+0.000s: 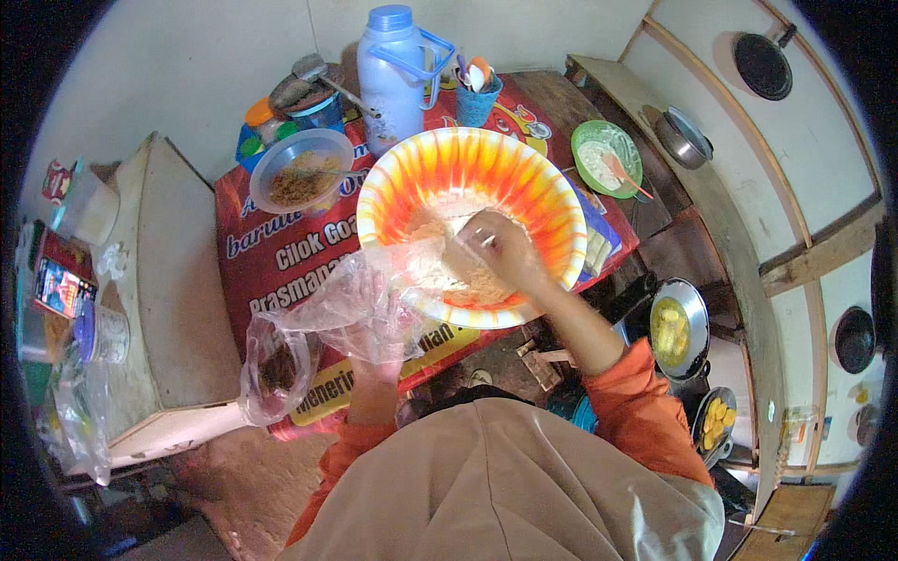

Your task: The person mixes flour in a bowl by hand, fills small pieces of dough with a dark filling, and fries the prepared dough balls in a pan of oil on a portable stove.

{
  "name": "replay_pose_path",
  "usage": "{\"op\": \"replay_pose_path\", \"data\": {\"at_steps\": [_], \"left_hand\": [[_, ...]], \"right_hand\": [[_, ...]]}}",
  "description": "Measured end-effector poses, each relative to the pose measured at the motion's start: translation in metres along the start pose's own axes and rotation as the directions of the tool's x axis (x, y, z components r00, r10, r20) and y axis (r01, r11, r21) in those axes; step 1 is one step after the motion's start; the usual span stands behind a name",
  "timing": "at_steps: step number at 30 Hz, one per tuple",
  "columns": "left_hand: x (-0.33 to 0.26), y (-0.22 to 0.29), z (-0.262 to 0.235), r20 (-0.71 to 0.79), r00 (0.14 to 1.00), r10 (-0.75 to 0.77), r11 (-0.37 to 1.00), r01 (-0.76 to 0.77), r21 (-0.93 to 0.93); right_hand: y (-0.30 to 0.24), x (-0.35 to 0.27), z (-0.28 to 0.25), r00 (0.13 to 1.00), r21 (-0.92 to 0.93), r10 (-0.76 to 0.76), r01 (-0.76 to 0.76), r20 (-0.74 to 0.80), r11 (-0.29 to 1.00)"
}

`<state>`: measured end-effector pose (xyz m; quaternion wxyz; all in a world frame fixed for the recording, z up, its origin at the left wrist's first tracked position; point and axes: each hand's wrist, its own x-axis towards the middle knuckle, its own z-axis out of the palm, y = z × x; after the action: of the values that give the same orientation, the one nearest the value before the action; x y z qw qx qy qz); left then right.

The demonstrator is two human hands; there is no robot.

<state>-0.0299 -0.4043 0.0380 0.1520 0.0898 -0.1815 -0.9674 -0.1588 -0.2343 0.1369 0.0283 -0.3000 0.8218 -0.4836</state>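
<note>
A large bowl [398, 173] with orange and yellow streaks and a white rim sits on the table with white flour [435, 266] in it. Inside the bowl, my right hand [505, 248] is over the flour, its fingers curled and partly blurred; whatever is in them is hard to make out. My left hand [379, 323] grips a clear plastic bag [327, 304] at the bowl's near left rim, fingers closed and partly covered by the film. One end of the bag reaches over the flour, while the rest hangs to the left.
Behind the bowl stand a blue flask [393, 93] and a cup of utensils [477, 98]. A bowl of brown crumbs [304, 140] is at left, a green bowl [585, 140] at right. Lower right are a frying pan [697, 323] with food in oil and a plate of yellow pieces [717, 423].
</note>
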Motion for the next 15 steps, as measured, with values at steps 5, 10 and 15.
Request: {"op": "replay_pose_path", "data": {"at_steps": [5, 10, 15], "left_hand": [[0.000, -0.003, 0.019, -0.042, 0.995, 0.093, 0.993, -0.089, 0.077], [0.013, -0.015, 0.012, 0.176, 0.984, 0.041, 0.988, -0.014, -0.151], [0.012, -0.022, 0.025, -0.094, 0.992, 0.080, 0.974, -0.098, -0.204]], "right_hand": [[0.136, 0.035, -0.022, 0.900, -0.859, 0.419, -0.118, 0.119, 0.499], [0.157, 0.036, -0.014, 0.879, -0.921, 0.471, -0.121, 0.073, 0.370], [0.156, 0.042, -0.040, 0.949, -0.923, 0.307, -0.054, 0.072, 0.382]]}}
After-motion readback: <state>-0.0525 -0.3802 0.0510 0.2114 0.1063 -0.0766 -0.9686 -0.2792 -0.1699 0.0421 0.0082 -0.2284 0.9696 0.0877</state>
